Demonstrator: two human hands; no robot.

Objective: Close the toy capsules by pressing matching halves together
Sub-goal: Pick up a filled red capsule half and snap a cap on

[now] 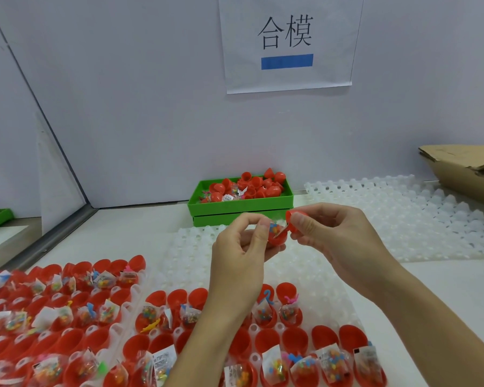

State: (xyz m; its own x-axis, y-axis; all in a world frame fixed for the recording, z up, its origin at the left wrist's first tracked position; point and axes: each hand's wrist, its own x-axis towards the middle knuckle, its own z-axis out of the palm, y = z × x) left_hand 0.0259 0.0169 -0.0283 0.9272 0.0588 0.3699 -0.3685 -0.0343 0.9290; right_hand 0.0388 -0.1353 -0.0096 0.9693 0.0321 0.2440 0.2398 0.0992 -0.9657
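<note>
Left hand pinched a filled red half, right hand held the cap just beside it. Behind the hands, a green bin held closed capsules; below them, white trays held open halves.

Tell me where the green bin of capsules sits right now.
In the head view the green bin sits center, against the back wall under the paper sign, just beyond both hands, with an empty white tray to its right.

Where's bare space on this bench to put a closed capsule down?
Free: the bare white tabletop left of the green plastic bin, and the empty white moulded tray to the right. Crowded: the near trays of open red capsule halves.
</note>
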